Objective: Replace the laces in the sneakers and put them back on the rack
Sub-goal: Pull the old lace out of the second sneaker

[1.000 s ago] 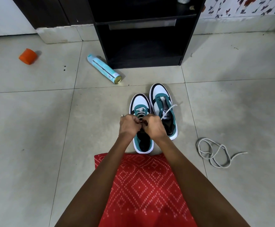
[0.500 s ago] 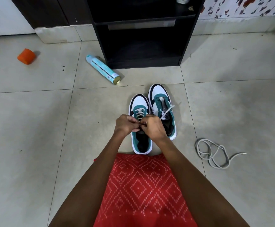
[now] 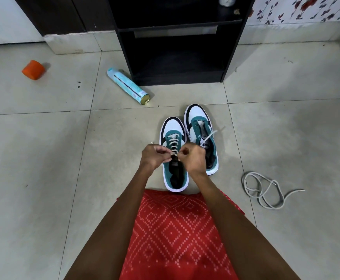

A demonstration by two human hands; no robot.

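**Lacing up the first shoe in front of the rack**

On the floor in front of the black wooden shelf rack [image 3: 177, 57], the left hand [image 3: 155, 156] pinches the white lace [image 3: 173, 141] of the teal, white and black sneaker [image 3: 172, 128] that sits farther from the rack. The right hand [image 3: 193, 158] is clenched on the lace's other side. From here the crossings look nearly up to the top, so I'd say the next move is to pull both ends even and knot them. The second sneaker [image 3: 200, 122], a touch nearer the rack, has only one strand through it. A loose grey-white lace [image 3: 264, 190] lies coiled farther out from the rack. Their knuckles cover the top eyelets and the right-hand lace end, and I can't tell if a knot has been started. The rack's top is cut off.
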